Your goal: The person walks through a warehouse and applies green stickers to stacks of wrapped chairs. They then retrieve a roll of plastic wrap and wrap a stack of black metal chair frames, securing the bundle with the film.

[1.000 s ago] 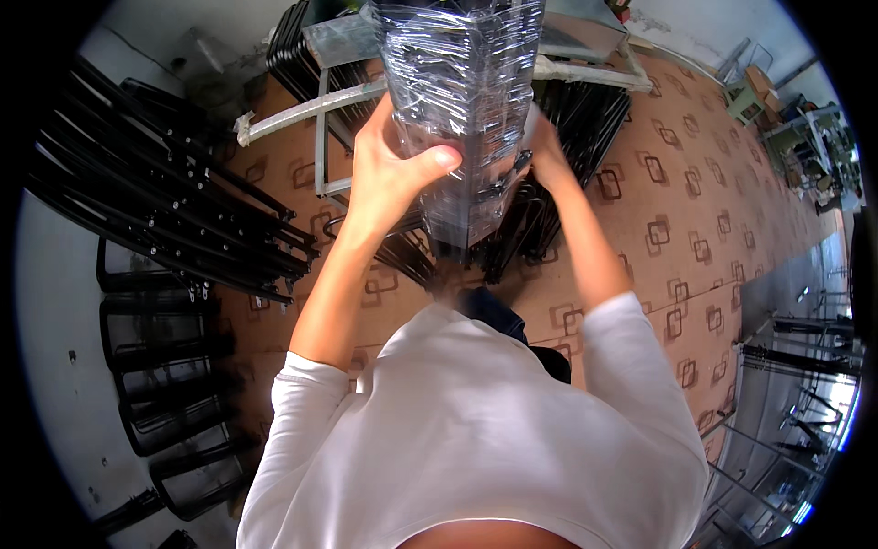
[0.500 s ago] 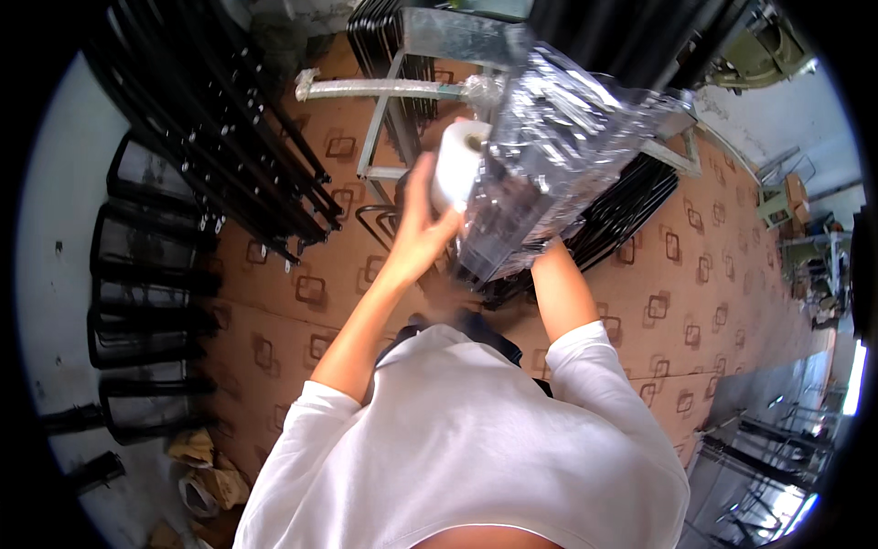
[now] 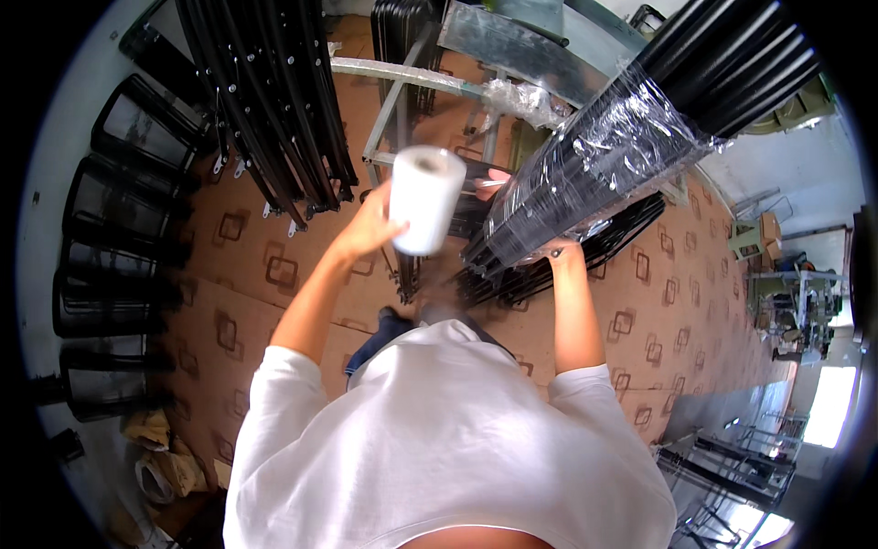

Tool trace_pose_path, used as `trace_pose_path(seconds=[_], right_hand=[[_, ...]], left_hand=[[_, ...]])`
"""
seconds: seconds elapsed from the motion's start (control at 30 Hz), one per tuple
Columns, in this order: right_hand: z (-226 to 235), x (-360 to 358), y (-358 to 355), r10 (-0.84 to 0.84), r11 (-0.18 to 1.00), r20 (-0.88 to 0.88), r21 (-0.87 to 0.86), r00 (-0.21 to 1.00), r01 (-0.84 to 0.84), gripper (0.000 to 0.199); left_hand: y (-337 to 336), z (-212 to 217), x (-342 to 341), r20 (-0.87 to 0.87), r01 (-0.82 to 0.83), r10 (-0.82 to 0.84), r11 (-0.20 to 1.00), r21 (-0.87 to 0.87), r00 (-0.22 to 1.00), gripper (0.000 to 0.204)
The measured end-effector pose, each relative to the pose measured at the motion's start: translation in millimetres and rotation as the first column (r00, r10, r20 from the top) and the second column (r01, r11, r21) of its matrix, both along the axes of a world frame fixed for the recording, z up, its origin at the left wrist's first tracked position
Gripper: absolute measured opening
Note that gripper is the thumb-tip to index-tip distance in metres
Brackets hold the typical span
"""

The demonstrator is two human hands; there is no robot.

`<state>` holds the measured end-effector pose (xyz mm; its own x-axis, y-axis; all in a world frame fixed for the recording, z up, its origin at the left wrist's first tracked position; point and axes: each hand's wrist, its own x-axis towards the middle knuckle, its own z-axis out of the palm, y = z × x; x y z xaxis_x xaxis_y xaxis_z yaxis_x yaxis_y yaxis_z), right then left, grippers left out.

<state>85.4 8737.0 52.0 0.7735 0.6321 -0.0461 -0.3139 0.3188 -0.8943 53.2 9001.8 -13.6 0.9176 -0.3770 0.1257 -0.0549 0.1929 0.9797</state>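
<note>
My left hand [image 3: 373,222] is closed round a white roll of stretch film [image 3: 425,201], held upright with its cardboard core showing at the top. To its right, a bundle of black metal tubes [image 3: 585,165] slants from lower middle to upper right, its lower half wrapped in clear shiny film. My right hand [image 3: 560,247] reaches under the bundle and grips it from below, its palm hidden. Fingertips [image 3: 495,183] show past the bundle's left side; they seem to belong to that hand. The roll and the bundle are apart.
Bare black tube frames [image 3: 274,119] stand at upper left. Black looped frames [image 3: 123,284] lean along the left wall. Beyond the roll is a metal rack [image 3: 393,101] with a film-wrapped bar. More dark frames [image 3: 613,247] lie beneath the bundle, over a patterned floor [image 3: 631,311].
My left hand has carried the roll leftward, away from the bundle it was close against. The view has shifted, and the bundle now shows farther right with its bare upper tubes more visible.
</note>
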Motion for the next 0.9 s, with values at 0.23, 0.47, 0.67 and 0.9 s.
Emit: trace_pose_path(seconds=[0.23, 0.47, 0.67, 0.9], right_hand=[[-6.4, -77.0, -55.0, -0.354, 0.751, 0.508, -0.346, 0.785, 0.562, 0.028], [-4.9, -169.8, -8.4, -0.458, 0.739, 0.558, -0.193, 0.692, 0.646, 0.065], [-10.7, -176.8, 20.1, -0.402, 0.841, 0.276, -0.264, 0.873, 0.471, 0.066], [-24.2, -203.0, 9.2, -0.708, 0.649, 0.161, -0.237, 0.688, 0.723, 0.058]], left_hand=[[-21.2, 25.9, -77.0, 0.111, -0.046, 0.024, 0.978, 0.204, 0.994, 0.086], [-54.9, 49.4, -94.5, 0.182, 0.156, -0.22, 0.938, 0.311, 0.958, 0.082], [-65.9, 51.1, -101.9, 0.355, 0.035, -0.224, 0.884, 0.467, 0.908, 0.08], [-96.9, 99.8, -20.0, 0.516, -0.229, 0.043, 0.925, 0.302, 0.855, 0.088]])
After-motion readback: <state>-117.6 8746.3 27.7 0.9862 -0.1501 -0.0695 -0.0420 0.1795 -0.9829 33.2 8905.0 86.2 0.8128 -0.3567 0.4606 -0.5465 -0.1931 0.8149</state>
